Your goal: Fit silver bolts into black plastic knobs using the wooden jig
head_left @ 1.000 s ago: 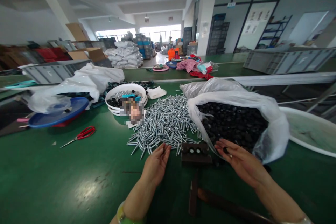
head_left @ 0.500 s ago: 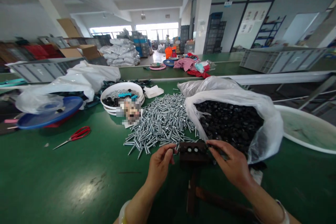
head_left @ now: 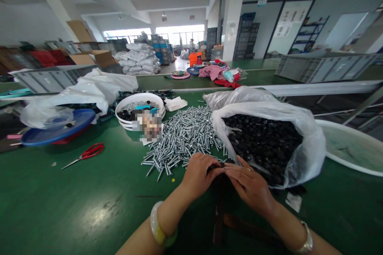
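Note:
My left hand [head_left: 199, 176] and my right hand [head_left: 249, 183] meet over a small dark block [head_left: 220, 185] in front of me. Fingers of both are bent and pressed together at the block's top, covering most of it. What they pinch there is hidden. Just beyond my left hand lies a heap of silver screws [head_left: 182, 135]. A clear plastic bag [head_left: 311, 139] full of small black parts [head_left: 263, 143] stands open beside my right hand. Below the block, a dark bar [head_left: 218, 223] and a wooden handle [head_left: 248, 225] lie on the table.
Red-handled scissors [head_left: 93, 150] lie at left, near a blue tray [head_left: 60, 135]. Stacked white bowls [head_left: 119, 123] hold metal and black parts. A white round tray [head_left: 353, 163] is at right. Grey crates [head_left: 326, 69] stand on the green bench behind.
Both hands have moved inward and come together over the block, which showed two round pale spots on top before. A small yellow dot now shows on the table left of my left hand.

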`<state>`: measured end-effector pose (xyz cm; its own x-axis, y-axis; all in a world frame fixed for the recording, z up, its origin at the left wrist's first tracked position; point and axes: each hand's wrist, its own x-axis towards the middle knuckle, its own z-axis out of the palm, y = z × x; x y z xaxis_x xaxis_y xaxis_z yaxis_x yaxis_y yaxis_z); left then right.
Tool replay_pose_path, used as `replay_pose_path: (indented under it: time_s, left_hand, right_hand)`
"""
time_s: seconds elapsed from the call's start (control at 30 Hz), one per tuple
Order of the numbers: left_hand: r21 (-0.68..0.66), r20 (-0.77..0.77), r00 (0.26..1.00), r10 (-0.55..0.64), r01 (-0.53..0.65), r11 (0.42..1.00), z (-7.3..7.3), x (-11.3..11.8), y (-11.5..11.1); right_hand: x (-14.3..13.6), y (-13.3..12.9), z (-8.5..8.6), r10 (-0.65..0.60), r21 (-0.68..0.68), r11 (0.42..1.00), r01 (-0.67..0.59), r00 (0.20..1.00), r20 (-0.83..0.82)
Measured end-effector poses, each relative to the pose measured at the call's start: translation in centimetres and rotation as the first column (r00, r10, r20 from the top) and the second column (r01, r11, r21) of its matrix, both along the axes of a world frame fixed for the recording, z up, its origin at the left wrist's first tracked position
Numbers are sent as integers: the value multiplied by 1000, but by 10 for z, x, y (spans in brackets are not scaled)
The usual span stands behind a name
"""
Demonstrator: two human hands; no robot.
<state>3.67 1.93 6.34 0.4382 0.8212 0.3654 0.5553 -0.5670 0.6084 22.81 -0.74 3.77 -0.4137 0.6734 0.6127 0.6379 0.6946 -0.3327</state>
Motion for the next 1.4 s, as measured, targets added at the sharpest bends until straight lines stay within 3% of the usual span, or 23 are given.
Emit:
replay_pose_path:
  time_s: [0.13,0.27,0.6,0.77,0.87,0.93,1.03,1.1,1.17,1.23,1.3,1.4]
  left_hand:
    - [-60,-14,999,50,-51,997,-4,6,10]
    - [-144,41,993,107,-100,985,-11,9,17]
    - [-178,276,935,221,-176,968,-41,20,7]
    - [-112,55,985,161,-154,982,-33,20,5]
    - [-100,-88,982,167,-175,979,-22,16,3]
    - [-111,-105,979,174,-185,976,-17,13,2]
    - [-180,40,996,84,-76,981,-17,8,3]
    - [-252,231,971,60,0,968,-21,4,3]
    - [-327,403,903,145,-5,945,-28,-3,1]
    - [-379,492,832,256,-61,924,-37,-12,-4]
    - [-392,516,795,319,-112,913,-47,-22,-10]
    - [-349,525,788,323,-147,926,-60,-29,-18]
  right_hand:
    - [-4,0,2,-107,-75,992,100,989,-101]
    - [-7,3,3,-106,-63,993,100,990,-98]
    - [-11,-1,-1,-126,191,977,98,982,139]
    - [-11,-8,-2,-139,172,980,103,968,211]
    - [-7,-13,-5,-104,97,992,81,960,262]
    - [-5,-15,-6,-57,33,998,49,961,270]
    - [0,-15,-2,-9,-50,999,19,981,195]
    - [10,-17,6,-98,-73,992,104,992,83]
    - [28,-27,12,-250,-91,963,252,968,31]
    - [50,-45,13,-303,-105,942,319,943,140]
    - [70,-69,7,-166,-135,965,225,922,350]
    - [84,-99,-8,-34,-169,976,138,862,507]
